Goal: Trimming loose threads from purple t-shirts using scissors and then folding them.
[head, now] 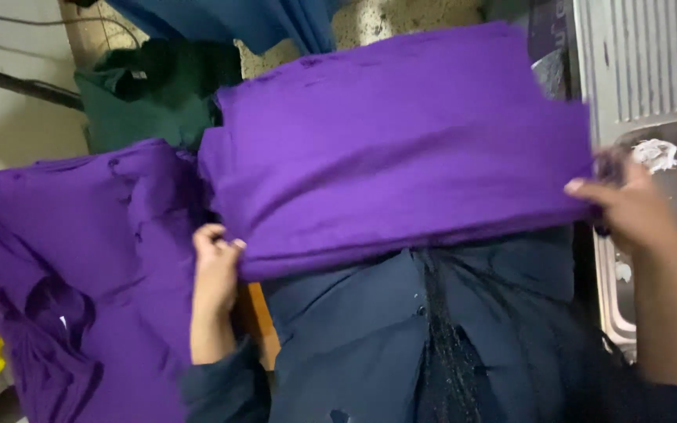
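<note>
No packages, labels, signs or screens.

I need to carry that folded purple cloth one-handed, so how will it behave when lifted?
The folded purple cloth is probably floppy: both the left hand and right hand grip its edges, and it creases between them. It looks several layers thick, so likely weighty for cloth. One-handed, it would probably sag and unfold.

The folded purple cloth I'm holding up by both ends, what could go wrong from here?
The folded purple cloth hangs between your left hand and right hand, each with a grip on one edge only, so the middle may sag and the folds slip apart. Its right end sits close to the metal sink, where it might pick up damp or dirt. It could also brush the loose purple garment at your left and tangle with it.
</note>
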